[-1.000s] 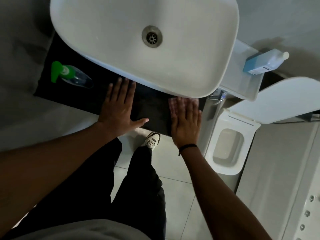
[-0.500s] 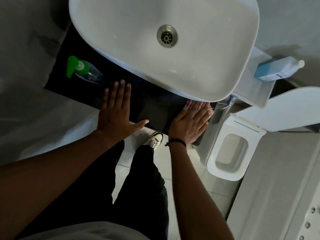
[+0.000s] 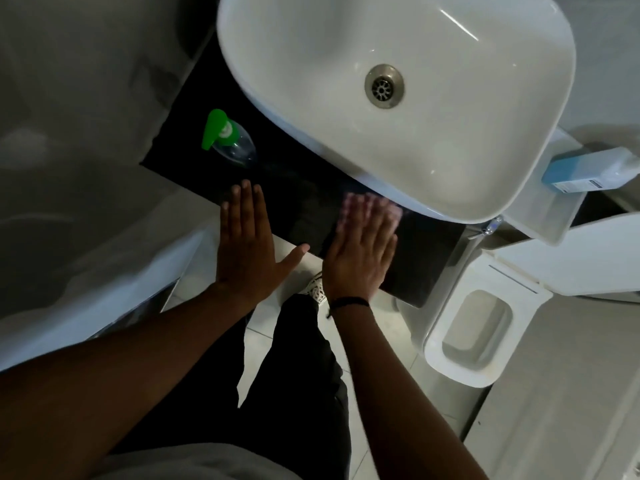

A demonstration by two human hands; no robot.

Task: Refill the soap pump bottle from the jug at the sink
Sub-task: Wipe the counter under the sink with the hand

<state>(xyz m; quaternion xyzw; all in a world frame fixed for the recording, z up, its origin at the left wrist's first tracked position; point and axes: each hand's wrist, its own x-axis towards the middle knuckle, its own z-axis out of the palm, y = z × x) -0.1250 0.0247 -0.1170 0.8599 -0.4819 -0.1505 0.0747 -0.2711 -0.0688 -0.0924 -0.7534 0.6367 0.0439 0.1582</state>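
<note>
A clear soap pump bottle [image 3: 232, 143] with a green pump head stands on the black counter [image 3: 304, 199], left of the white basin [image 3: 398, 98]. A pale blue jug [image 3: 588, 169] with a label lies on its side on the white toilet tank at the right edge. My left hand [image 3: 247, 244] rests flat on the counter's front edge, fingers spread, a short way below the pump bottle. My right hand [image 3: 362, 247] lies flat on the counter below the basin's rim, its fingertips blurred. Neither hand holds anything.
An open white toilet [image 3: 478, 327] with its raised lid stands right of the counter. A white bathtub rim [image 3: 104, 289] runs along the left. My legs and a white shoe [image 3: 317, 289] are over the tiled floor below the counter.
The view has swung so the basin and bottle sit further right. My right hand slid left along the counter, away from its right end. My left hand stays flat in place.
</note>
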